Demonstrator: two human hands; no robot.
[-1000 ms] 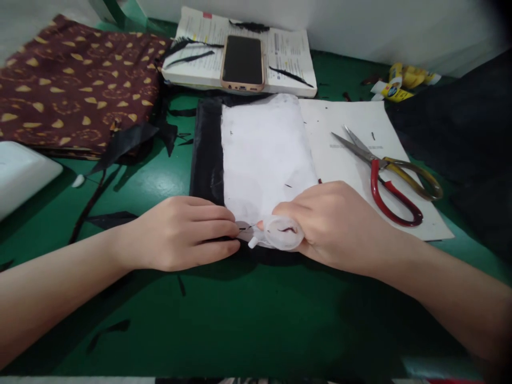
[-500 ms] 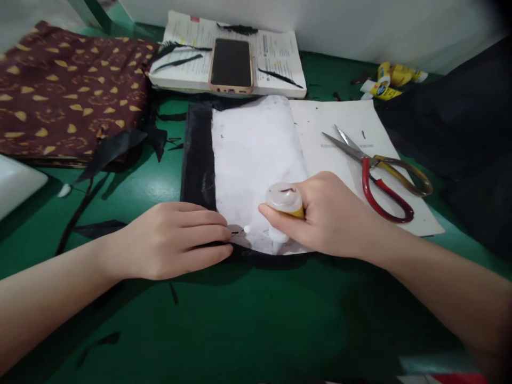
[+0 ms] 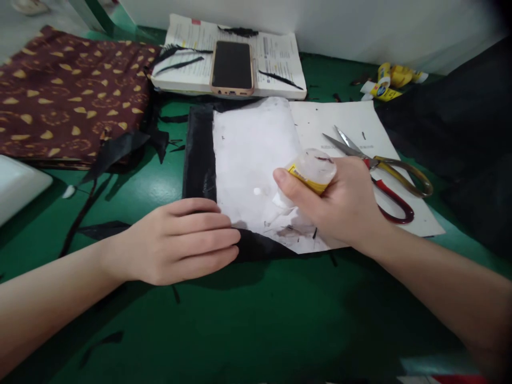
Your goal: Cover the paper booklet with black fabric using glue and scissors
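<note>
My right hand (image 3: 340, 202) is wrapped round a glue stick (image 3: 312, 168) with a yellow label, its clear base tilted up to the right. The stick is over a white sheet (image 3: 252, 144), whose lower edge beneath it is crumpled. A small white blob (image 3: 257, 191) sits on the sheet left of the stick. Beneath the sheet lies a flat black piece (image 3: 199, 154), showing along the left and bottom. My left hand (image 3: 188, 240) rests with fingers stretched out over its lower left corner. What lies under that palm is hidden.
Red-and-yellow-handled scissors (image 3: 374, 160) lie on an open page (image 3: 320, 117) at right. Behind, a phone (image 3: 232, 65) rests on a book (image 3: 276, 53). Glue sticks (image 3: 384, 90) lie at the back right. A patterned maroon cloth item (image 3: 72, 101) and black scraps (image 3: 116, 149) are at left.
My right hand has moved up and right with the glue stick. The sheet's lower edge has crumpled and drawn up, baring more black below. My left hand has shifted slightly right.
</note>
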